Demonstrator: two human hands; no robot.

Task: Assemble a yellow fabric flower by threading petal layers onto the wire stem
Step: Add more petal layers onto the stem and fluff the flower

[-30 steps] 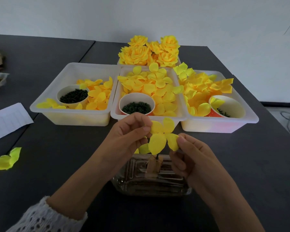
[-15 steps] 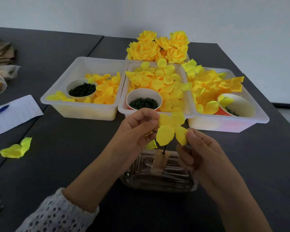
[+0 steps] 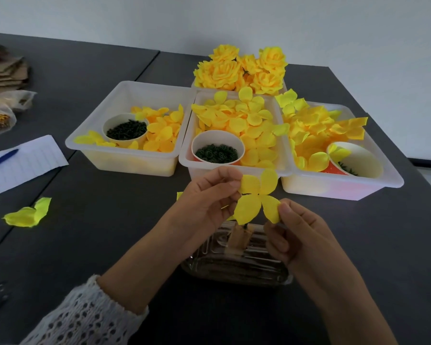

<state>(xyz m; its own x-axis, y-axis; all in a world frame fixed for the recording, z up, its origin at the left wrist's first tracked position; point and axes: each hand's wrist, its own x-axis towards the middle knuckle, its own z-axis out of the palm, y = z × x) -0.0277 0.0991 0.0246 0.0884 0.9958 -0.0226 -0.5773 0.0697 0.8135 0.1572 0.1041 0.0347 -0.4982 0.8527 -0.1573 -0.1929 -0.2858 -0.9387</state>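
A yellow four-lobed petal layer (image 3: pixel 258 195) is held spread out above a clear plastic tray (image 3: pixel 237 267). My left hand (image 3: pixel 207 202) pinches its upper left lobe between thumb and fingers. My right hand (image 3: pixel 296 232) pinches its lower right lobe. Below the layer a short dark stem (image 3: pixel 245 226) shows by a brown clip (image 3: pixel 239 237) standing in the tray. How the stem meets the layer is hidden by the petals.
Three white bins (image 3: pixel 125 160) (image 3: pixel 187 158) (image 3: pixel 339 185) of yellow petals, each with a cup of dark green pieces (image 3: pixel 126 130), stand behind. Finished yellow flowers (image 3: pixel 241 68) sit at the back. A loose petal (image 3: pixel 26 216), lined paper (image 3: pixel 23 163) and cardboard (image 3: pixel 5 70) lie left.
Both hands keep the same pinch on the petal layer. The view has swung left and down, so everything sits further right in the frame.
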